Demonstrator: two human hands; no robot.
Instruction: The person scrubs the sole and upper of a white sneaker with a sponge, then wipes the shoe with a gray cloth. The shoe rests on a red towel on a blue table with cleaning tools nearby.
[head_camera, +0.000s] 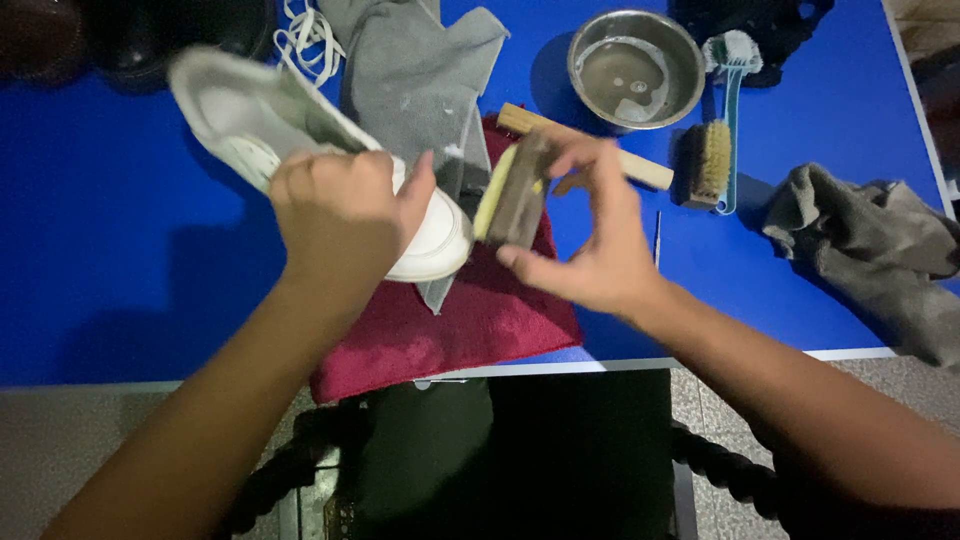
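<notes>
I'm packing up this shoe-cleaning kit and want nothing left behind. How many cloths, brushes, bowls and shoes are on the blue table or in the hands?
Cloths: 3 (grey cloth, red towel, grey-brown rag)
Brushes: 3 (brush in the right hand, wooden brush, blue-handled brush)
Bowls: 1 (metal bowl)
Shoes: 1 (white shoe in the left hand)
Total: 8

A shoe-cleaning workbench: blue table (120, 260) with brushes (712, 160), cloths (870, 240), metal bowl (636, 68).

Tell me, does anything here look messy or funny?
A bit messy: white laces lie loose beside the white shoe, and grey cloths sit crumpled. The metal bowl stands upright; nothing looks spilled.
</notes>
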